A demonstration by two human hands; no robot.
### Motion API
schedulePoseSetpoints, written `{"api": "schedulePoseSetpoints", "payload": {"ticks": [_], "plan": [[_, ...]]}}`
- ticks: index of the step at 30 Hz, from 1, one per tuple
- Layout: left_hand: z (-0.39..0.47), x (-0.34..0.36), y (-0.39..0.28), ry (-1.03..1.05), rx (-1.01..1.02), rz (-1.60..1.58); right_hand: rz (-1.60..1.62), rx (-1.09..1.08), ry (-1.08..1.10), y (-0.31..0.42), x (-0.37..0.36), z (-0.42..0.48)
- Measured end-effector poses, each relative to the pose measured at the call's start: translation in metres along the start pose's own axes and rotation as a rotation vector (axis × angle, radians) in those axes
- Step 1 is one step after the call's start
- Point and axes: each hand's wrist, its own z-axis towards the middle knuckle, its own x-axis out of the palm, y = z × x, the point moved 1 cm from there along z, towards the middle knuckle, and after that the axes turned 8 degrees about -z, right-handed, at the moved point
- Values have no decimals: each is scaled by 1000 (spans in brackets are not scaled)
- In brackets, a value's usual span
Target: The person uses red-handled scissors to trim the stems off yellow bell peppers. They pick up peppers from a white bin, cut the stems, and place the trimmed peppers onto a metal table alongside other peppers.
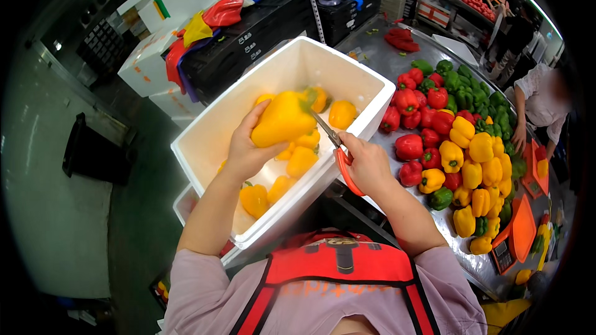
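My left hand (pixel 249 144) holds a large yellow bell pepper (pixel 284 121) above the inside of a white foam box (pixel 368 63). In my right hand (pixel 365 163) is a pair of scissors (pixel 343 167) with orange-red handles. Their blades point at the pepper's green stem end; I cannot tell whether they touch it. Several more yellow peppers (pixel 301 163) lie on the floor of the box, partly hidden behind my left hand and the held pepper.
Red peppers (pixel 409 146), green peppers (pixel 465 93) and yellow peppers (pixel 491 172) are heaped on the metal table (pixel 447 228) to the right. Orange-trayed scales (pixel 524 230) stand beyond. A co-worker (pixel 540 97) reaches over the far side. Black crates (pixel 260 32) and foam boxes (pixel 153 51) are stacked behind.
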Motion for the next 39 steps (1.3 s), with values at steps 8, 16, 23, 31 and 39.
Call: {"api": "schedulePoseSetpoints", "payload": {"ticks": [8, 16, 23, 31, 39], "plan": [[-4, 3, -4, -75, 219, 443, 588, 189, 37, -7, 8, 0], [-16, 32, -27, 234, 640, 818, 1415, 190, 263, 2, -3, -6], [12, 78, -49, 544, 587, 739, 1756, 415, 61, -27, -17, -44], [72, 15, -28, 169, 418, 708, 998, 794, -661, -169, -34, -159], [105, -45, 35, 194, -108, 860, -413, 1111, -415, -270, -104, -307]]}}
